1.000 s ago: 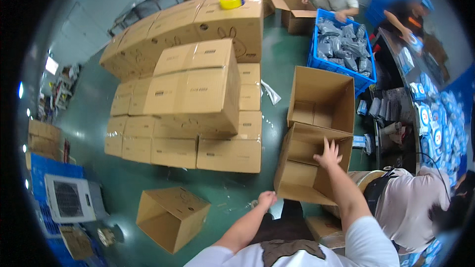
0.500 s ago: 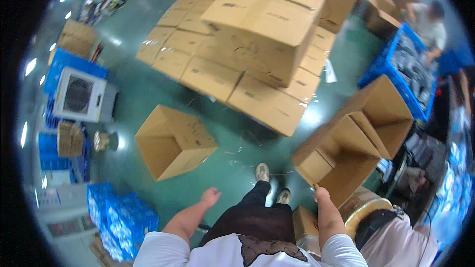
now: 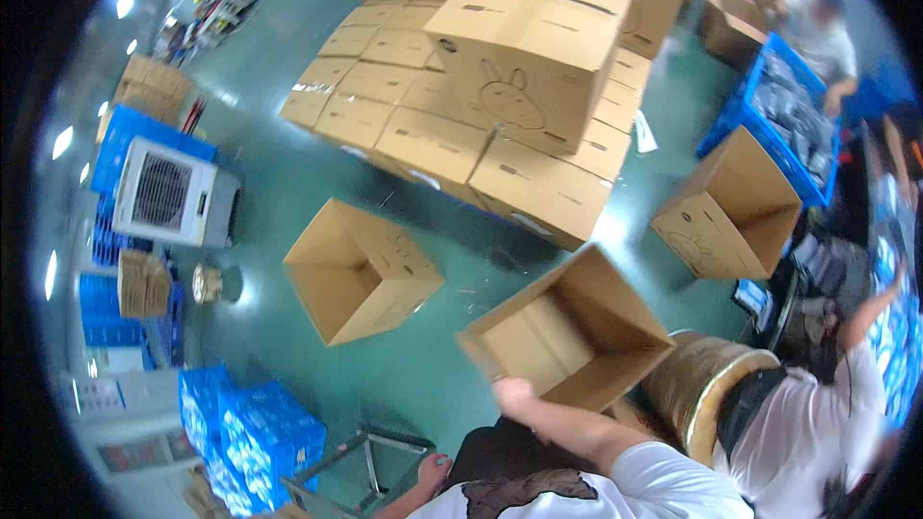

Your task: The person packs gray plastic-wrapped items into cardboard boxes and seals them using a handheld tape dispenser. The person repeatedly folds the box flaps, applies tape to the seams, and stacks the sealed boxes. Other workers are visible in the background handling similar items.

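Note:
My right hand (image 3: pixel 514 394) grips the near left edge of an open, empty cardboard box (image 3: pixel 620 303). The box is tilted with its mouth toward me, just in front of my body. My left hand (image 3: pixel 435 469) hangs low at my left side, its fingers loosely curled and slightly apart, with nothing visible in it. Beside it stands a grey metal frame (image 3: pixel 370 461); contact between them cannot be made out. Another open cardboard box (image 3: pixel 409 279) sits on the green floor ahead to the left. A third open box (image 3: pixel 707 231) stands to the right.
Closed cartons (image 3: pixel 433 144) lie side by side ahead, with a larger carton (image 3: pixel 534 53) on top. Blue crates (image 3: pixel 274 428) and an air cooler (image 3: pixel 163 192) are at the left. At the right are a big tape-wrapped roll (image 3: pixel 683 389), a seated person (image 3: pixel 798 413) and a blue bin (image 3: pixel 750 106).
My right hand has pulled its box leftward and toward me, away from the box beside it. My left hand has dropped back toward my body. The view has turned slightly, bringing the metal frame into sight.

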The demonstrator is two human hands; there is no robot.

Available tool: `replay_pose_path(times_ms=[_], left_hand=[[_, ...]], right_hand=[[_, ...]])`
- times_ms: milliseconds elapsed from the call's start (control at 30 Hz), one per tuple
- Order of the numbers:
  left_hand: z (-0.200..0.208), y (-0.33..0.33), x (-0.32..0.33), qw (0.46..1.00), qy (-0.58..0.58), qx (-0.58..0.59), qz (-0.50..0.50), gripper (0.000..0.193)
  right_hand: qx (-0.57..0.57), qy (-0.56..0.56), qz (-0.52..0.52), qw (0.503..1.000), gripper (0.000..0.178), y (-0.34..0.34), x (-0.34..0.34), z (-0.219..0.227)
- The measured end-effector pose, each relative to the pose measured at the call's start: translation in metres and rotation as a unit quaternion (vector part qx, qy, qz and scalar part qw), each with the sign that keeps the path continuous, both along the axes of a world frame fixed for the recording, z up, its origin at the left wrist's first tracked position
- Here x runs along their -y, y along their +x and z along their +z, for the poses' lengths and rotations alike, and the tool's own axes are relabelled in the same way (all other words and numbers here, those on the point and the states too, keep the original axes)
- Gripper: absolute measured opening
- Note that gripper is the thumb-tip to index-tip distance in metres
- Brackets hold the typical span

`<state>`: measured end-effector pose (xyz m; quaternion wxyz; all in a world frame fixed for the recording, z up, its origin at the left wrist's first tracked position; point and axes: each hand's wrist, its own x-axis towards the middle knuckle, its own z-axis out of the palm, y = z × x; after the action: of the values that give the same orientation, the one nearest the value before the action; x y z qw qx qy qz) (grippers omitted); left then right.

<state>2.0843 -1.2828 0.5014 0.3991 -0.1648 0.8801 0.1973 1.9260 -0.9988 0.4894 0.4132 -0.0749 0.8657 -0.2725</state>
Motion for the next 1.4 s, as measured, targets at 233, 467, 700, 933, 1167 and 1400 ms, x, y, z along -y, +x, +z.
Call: replay_pose_path(times_ms=[233, 467, 700, 933, 1167, 1400], left_hand=[[-0.039, -0.028, 0.061, 0.994, 0.042, -0.073, 0.072, 0.023], [-0.019, -0.128, -0.012, 0.93, 0.289, -0.132, 0.187, 0.007], [0.354, -0.318, -0.33, 0.549, 0.746, -0.32, -0.199, 0.006], [0.535, -0.281, -0.495, 0.342, 0.891, 0.172, -0.243, 0.022], [0.512, -0.278, -0.617, 0.245, 0.849, 0.406, -0.233, 0.021], [0.504, -0.31, -0.679, 0.183, 0.806, 0.526, -0.201, 0.022]], right_hand=[[-0.052, -0.166, 0.112, 0.978, 0.051, 0.011, 0.121, 0.015], [-0.006, -0.003, -0.196, 0.981, 0.048, 0.009, -0.072, -0.029], [-0.117, 0.123, -0.608, 0.776, 0.04, 0.043, -0.318, 0.023], [-0.104, 0.009, -0.545, 0.832, 0.034, 0.051, -0.438, 0.041], [-0.595, -0.218, -0.58, 0.511, 0.043, -0.018, -0.562, 0.365], [-0.787, -0.251, -0.141, 0.546, 0.057, -0.093, -0.517, 0.479]])
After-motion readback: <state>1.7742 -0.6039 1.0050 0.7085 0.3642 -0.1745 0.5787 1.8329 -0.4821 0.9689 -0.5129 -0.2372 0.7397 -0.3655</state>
